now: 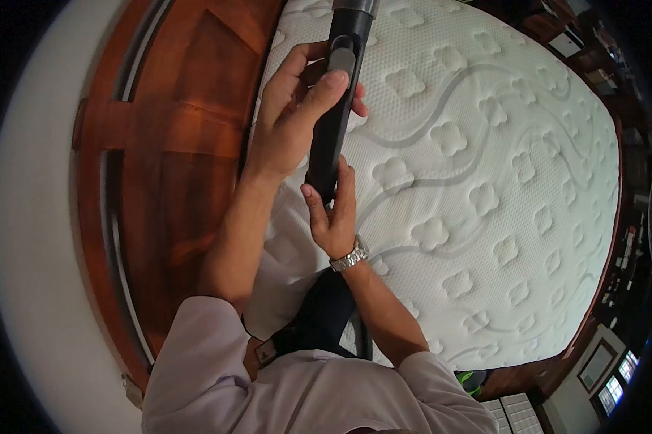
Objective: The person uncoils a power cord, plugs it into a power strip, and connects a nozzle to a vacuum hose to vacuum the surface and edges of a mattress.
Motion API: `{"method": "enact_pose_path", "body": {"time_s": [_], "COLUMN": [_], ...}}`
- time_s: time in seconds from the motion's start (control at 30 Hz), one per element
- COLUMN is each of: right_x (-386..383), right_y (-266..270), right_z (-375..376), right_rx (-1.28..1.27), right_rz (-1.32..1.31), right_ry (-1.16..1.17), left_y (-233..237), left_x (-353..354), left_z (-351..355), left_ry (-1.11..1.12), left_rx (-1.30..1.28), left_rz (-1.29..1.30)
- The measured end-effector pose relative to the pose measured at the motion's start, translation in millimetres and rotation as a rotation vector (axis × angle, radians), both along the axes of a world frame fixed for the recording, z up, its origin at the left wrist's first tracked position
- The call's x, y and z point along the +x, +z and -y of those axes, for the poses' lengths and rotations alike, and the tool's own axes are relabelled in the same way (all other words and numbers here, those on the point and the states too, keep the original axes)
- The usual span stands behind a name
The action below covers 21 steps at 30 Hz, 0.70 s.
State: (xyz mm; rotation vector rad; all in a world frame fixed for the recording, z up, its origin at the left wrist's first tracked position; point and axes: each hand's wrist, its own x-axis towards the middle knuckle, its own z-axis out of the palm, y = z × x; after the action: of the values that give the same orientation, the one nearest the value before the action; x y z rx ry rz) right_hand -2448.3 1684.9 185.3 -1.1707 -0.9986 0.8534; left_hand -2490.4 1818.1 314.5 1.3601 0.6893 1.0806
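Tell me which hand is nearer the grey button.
Left. The left hand has its thumb at the button; the right hand is at the near end of the handle.

Left hand (290, 116): farther forward than right hand (335, 220), fingers curled, thumb extended diagonally across. Right hand: partly open, thumb spread from fingers. Left forearm (238, 230): extended forward. Right forearm (385, 307): angled inward, toward body midline.

Wooden headboard (189, 155) left, open mattress (485, 242) right
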Motion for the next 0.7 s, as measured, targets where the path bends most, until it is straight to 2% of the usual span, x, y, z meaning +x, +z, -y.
{"method": "enact_pose_path", "body": {"time_s": [0.1, 0.27, 0.33, 0.37, 0.43, 0.53, 0.7], "right_x": [-10, -13, -9, -9, -8, -10, -25], "right_y": [17, 23, 25, 25, 24, 25, 20], "right_z": [12, 21, 27, 29, 33, 35, 46], "right_rx": [0.028, 0.03, -0.01, -0.012, -0.011, -0.03, -0.078], "right_rz": [0.005, -0.053, -0.034, -0.035, 0.076, 0.143, 0.107], "right_ry": [0.003, 0.027, 0.076, 0.076, 0.056, 0.062, 0.027], "left_y": [17, 25, 24, 23, 21, 15, -14], "left_x": [-1, -4, -15, -16, -19, -18, -29], "left_z": [3, 5, 0, -2, -5, -1, 8], "left_ry": [0.085, 0.147, -0.022, -0.021, 0.049, 0.101, 0.121], "left_rx": [-0.125, -0.167, -0.33, -0.332, -0.391, -0.455, -0.542], "left_rz": [-0.003, -0.039, 0.094, 0.092, -0.086, -0.059, 0.064]}}
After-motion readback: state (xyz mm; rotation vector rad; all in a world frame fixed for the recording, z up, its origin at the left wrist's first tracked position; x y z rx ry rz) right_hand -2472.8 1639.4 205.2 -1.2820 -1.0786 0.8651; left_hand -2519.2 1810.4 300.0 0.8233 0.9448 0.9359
